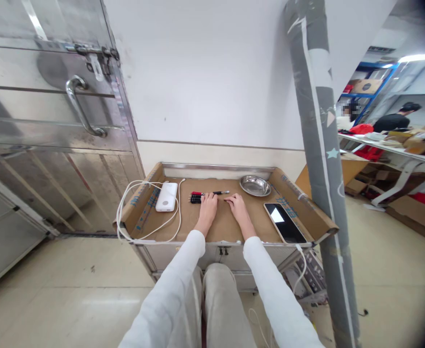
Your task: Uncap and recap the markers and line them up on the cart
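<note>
Several slim black pens (195,199) and a red one (195,194) lie side by side on the cardboard-lined tabletop (198,224). My left hand (208,203) rests over their right ends, its fingers bent down and closed on them. Beyond those fingertips, a black pen with a silver end (221,192) points to the right. Just in front of that end, my right hand (236,204) has its thumb and fingertips pinched together at the cardboard. A small dark piece shows at this pinch, too small to name.
A white power bank (166,196) with a looped white cable lies left. A round metal dish (255,185) stands back right; a phone (285,222) lies front right. Raised cardboard edges line the sides. A grey wrapped pipe (319,121) rises at right. Two people sit beyond it.
</note>
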A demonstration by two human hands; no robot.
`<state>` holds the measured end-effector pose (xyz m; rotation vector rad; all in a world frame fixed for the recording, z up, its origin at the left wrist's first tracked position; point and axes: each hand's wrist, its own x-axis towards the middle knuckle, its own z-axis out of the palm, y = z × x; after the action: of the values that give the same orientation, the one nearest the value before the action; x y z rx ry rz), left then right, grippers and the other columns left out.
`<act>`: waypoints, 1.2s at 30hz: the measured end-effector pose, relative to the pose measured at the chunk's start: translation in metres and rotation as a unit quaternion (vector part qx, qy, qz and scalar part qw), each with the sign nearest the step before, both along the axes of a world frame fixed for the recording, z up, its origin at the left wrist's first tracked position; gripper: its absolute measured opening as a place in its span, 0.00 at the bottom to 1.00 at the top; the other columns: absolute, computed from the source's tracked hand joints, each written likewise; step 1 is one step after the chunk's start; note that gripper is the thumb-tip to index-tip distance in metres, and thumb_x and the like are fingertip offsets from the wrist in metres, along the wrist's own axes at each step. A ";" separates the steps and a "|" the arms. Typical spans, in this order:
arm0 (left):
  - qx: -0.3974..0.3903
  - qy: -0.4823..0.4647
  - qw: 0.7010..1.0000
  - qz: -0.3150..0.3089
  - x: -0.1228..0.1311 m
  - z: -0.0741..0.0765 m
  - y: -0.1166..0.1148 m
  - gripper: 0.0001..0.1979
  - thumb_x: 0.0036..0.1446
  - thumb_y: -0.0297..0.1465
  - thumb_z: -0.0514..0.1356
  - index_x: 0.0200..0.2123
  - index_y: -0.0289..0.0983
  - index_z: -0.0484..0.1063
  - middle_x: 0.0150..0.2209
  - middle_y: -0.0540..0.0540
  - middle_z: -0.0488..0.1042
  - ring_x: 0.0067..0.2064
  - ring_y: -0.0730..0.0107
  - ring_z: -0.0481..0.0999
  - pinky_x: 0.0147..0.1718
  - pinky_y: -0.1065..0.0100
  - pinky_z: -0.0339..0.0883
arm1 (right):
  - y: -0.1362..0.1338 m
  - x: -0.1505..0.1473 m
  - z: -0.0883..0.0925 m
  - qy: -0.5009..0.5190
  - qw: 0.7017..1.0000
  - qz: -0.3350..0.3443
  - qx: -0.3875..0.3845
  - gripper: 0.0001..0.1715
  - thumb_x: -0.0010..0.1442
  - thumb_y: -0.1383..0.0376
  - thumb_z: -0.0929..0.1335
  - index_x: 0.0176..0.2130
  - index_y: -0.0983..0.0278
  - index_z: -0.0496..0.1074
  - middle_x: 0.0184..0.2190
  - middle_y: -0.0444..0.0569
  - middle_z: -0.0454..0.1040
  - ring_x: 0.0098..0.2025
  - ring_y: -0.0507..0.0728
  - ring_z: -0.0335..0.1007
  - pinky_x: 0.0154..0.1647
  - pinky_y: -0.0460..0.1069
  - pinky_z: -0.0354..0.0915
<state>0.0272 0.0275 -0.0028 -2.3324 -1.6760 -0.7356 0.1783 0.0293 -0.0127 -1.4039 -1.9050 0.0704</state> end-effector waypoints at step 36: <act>-0.032 -0.079 0.994 -0.070 0.008 0.000 0.024 0.07 0.63 0.25 0.49 0.40 0.33 0.65 0.41 0.42 0.70 0.41 0.67 0.72 0.41 0.66 0.63 | 0.018 -0.006 -0.002 -0.093 0.992 -0.079 0.009 0.23 0.62 0.71 0.57 0.55 0.69 0.64 0.53 0.57 0.67 0.55 0.59 0.58 0.56 0.54 0.57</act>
<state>0.0354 0.0512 -0.0026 -2.5166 -1.6323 -0.9281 0.1721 0.0471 -0.0148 -1.5912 -1.9290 -0.1598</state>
